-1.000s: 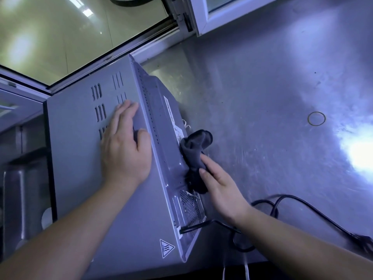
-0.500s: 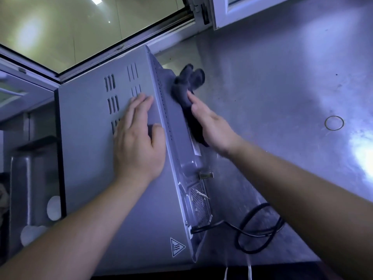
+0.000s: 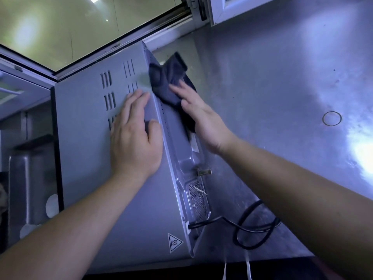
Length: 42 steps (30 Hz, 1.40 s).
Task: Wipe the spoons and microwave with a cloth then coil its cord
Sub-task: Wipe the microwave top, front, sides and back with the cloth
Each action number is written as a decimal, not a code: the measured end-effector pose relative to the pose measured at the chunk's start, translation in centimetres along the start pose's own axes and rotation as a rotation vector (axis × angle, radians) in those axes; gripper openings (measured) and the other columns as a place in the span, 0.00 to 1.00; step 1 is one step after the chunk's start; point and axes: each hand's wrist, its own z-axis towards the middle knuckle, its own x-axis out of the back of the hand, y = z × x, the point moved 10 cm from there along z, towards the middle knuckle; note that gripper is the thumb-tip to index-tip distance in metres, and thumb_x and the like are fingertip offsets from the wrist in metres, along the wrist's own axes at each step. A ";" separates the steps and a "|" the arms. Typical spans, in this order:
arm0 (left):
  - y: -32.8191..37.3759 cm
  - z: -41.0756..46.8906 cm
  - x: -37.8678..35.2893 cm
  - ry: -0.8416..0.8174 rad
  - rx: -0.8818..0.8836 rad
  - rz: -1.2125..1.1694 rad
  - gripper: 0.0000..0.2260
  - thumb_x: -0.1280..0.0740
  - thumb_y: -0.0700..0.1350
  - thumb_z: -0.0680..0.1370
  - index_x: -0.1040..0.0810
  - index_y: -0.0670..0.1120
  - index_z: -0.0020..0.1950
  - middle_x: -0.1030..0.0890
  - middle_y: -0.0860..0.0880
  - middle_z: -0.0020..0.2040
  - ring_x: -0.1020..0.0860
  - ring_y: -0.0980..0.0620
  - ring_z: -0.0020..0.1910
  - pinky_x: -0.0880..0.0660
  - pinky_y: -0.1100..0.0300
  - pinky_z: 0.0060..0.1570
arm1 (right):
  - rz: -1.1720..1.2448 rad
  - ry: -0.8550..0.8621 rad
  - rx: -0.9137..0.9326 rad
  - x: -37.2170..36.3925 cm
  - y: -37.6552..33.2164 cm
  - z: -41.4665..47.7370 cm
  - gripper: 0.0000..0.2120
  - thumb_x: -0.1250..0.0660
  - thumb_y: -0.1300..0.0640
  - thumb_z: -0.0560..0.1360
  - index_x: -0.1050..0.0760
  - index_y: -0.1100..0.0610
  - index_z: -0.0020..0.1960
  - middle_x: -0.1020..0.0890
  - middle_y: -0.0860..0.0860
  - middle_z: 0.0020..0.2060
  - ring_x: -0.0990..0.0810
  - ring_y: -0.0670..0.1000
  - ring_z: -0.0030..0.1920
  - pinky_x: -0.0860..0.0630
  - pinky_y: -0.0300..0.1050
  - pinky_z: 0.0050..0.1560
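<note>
The microwave (image 3: 84, 158) fills the centre-left, a rigid and probably heavy metal box. The left hand (image 3: 135, 142) lies flat on its vented panel, steadying it. The right hand (image 3: 201, 120), fingers straight, presses the cloth (image 3: 167, 81) against the back edge, upper centre. The cloth is limp and seems best bunched under the palm. The springy-looking cord (image 3: 248, 227) loops on the counter (image 3: 282, 77), lower right.

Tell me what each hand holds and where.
Right hand presses flat on the lower half of the dark cloth, against the rear of the microwave; no curled grip shows. Left hand lies flat on its casing, holding nothing.
</note>
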 end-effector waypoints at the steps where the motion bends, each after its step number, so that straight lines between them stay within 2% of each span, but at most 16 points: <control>1: 0.0 0.0 0.0 0.000 -0.002 -0.001 0.27 0.47 0.48 0.78 0.30 0.47 0.77 0.32 0.51 0.79 0.38 0.53 0.80 0.44 0.55 0.78 | -0.028 -0.005 0.010 -0.2 0.1 -1.7 0.20 0.44 0.59 0.86 0.30 0.55 0.76 0.38 0.50 0.79 0.44 0.40 0.80 0.51 0.30 0.77; 5: -0.1 -0.1 0.0 0.003 0.001 -0.014 0.27 0.47 0.48 0.79 0.30 0.47 0.77 0.32 0.52 0.79 0.38 0.53 0.80 0.43 0.53 0.79 | -0.072 -0.043 -0.002 -1.1 1.5 -8.5 0.18 0.39 0.61 0.83 0.28 0.48 0.71 0.37 0.40 0.75 0.44 0.33 0.77 0.49 0.27 0.73; 7: -0.1 -0.1 0.0 0.003 -0.007 -0.008 0.26 0.47 0.47 0.79 0.30 0.47 0.77 0.32 0.52 0.79 0.38 0.53 0.80 0.43 0.52 0.79 | -0.098 -0.041 0.041 -1.3 1.4 -10.9 0.18 0.37 0.65 0.82 0.27 0.49 0.68 0.32 0.41 0.70 0.40 0.33 0.75 0.46 0.27 0.72; 9: 0.0 -0.1 0.0 0.000 -0.005 -0.009 0.26 0.47 0.47 0.79 0.30 0.47 0.78 0.32 0.52 0.79 0.38 0.53 0.80 0.43 0.51 0.79 | -0.134 -0.022 0.092 -1.4 1.0 -12.3 0.15 0.34 0.64 0.81 0.25 0.54 0.66 0.27 0.46 0.65 0.33 0.40 0.72 0.41 0.32 0.71; 12: -0.1 -0.1 0.1 0.000 0.011 -0.016 0.27 0.48 0.48 0.79 0.30 0.48 0.78 0.32 0.52 0.79 0.38 0.53 0.80 0.43 0.52 0.79 | -0.140 -0.009 0.135 -1.3 0.8 -13.3 0.10 0.32 0.63 0.80 0.23 0.59 0.61 0.25 0.45 0.62 0.26 0.52 0.68 0.33 0.44 0.70; 16: -0.2 -0.1 0.0 0.007 0.013 -0.027 0.27 0.49 0.48 0.79 0.30 0.48 0.78 0.33 0.53 0.80 0.39 0.53 0.80 0.43 0.53 0.79 | -0.202 0.059 0.169 -1.2 0.5 -13.1 0.03 0.34 0.58 0.81 0.22 0.56 0.52 0.24 0.47 0.63 0.27 0.54 0.71 0.30 0.57 0.71; 18: -0.3 -0.1 0.1 0.015 0.000 -0.035 0.27 0.49 0.49 0.80 0.30 0.47 0.78 0.32 0.52 0.80 0.38 0.53 0.80 0.42 0.52 0.79 | -0.252 0.123 0.162 -1.2 0.1 -11.5 0.05 0.35 0.55 0.81 0.24 0.56 0.49 0.25 0.48 0.63 0.29 0.52 0.73 0.32 0.53 0.72; 20: -0.4 -0.1 0.1 0.016 -0.011 -0.046 0.27 0.50 0.49 0.80 0.29 0.47 0.78 0.32 0.51 0.80 0.38 0.53 0.80 0.42 0.52 0.79 | -0.256 0.176 0.178 -1.0 -0.8 -9.0 0.05 0.35 0.56 0.81 0.25 0.58 0.54 0.25 0.50 0.63 0.28 0.50 0.71 0.32 0.48 0.71; 22: -0.4 -0.1 0.1 0.016 -0.014 -0.048 0.28 0.50 0.49 0.80 0.30 0.47 0.78 0.32 0.51 0.80 0.38 0.53 0.81 0.43 0.52 0.79 | -0.243 0.168 0.178 -1.0 -1.4 -5.8 0.15 0.35 0.61 0.81 0.28 0.58 0.67 0.26 0.52 0.68 0.29 0.51 0.72 0.34 0.47 0.73; 24: -0.4 -0.1 0.1 0.021 -0.019 -0.038 0.27 0.50 0.49 0.80 0.30 0.47 0.78 0.32 0.51 0.80 0.39 0.53 0.81 0.43 0.53 0.79 | -0.303 0.117 0.153 -1.1 -1.9 -2.3 0.22 0.38 0.61 0.82 0.33 0.57 0.76 0.31 0.53 0.76 0.36 0.49 0.78 0.41 0.39 0.77; 27: -0.5 -0.1 0.0 0.030 -0.022 -0.014 0.27 0.49 0.49 0.80 0.29 0.47 0.78 0.32 0.51 0.80 0.38 0.53 0.80 0.42 0.53 0.78 | -0.368 0.037 0.120 -1.1 -2.4 2.5 0.23 0.41 0.60 0.83 0.33 0.56 0.78 0.36 0.55 0.79 0.41 0.48 0.80 0.49 0.25 0.72; 34: -0.4 -0.1 -0.1 0.026 -0.027 -0.029 0.26 0.47 0.48 0.80 0.29 0.46 0.78 0.32 0.50 0.79 0.38 0.52 0.80 0.41 0.51 0.79 | -0.320 0.068 0.019 -0.3 -3.2 9.2 0.21 0.45 0.62 0.85 0.32 0.57 0.78 0.36 0.54 0.79 0.41 0.48 0.80 0.53 0.15 0.62; 37: -0.4 0.0 0.0 0.035 -0.031 -0.032 0.26 0.47 0.47 0.80 0.29 0.46 0.77 0.31 0.50 0.79 0.37 0.51 0.80 0.41 0.50 0.79 | -0.298 0.120 0.045 -0.5 -3.8 8.3 0.20 0.44 0.63 0.85 0.31 0.58 0.76 0.35 0.56 0.79 0.40 0.49 0.80 0.52 0.18 0.66; 40: -0.3 0.0 0.1 0.033 -0.041 -0.017 0.26 0.47 0.47 0.79 0.28 0.45 0.77 0.31 0.49 0.79 0.37 0.50 0.80 0.40 0.51 0.79 | -0.284 0.121 0.150 -1.2 -3.5 4.3 0.19 0.42 0.64 0.83 0.27 0.61 0.73 0.32 0.58 0.76 0.37 0.51 0.79 0.46 0.32 0.76; 42: -0.2 0.0 0.1 0.026 -0.043 -0.020 0.27 0.47 0.47 0.79 0.28 0.45 0.77 0.31 0.49 0.79 0.37 0.50 0.80 0.41 0.52 0.78 | -0.276 0.114 0.148 -1.2 -2.4 0.2 0.18 0.40 0.62 0.83 0.26 0.59 0.72 0.31 0.55 0.76 0.37 0.46 0.79 0.43 0.38 0.77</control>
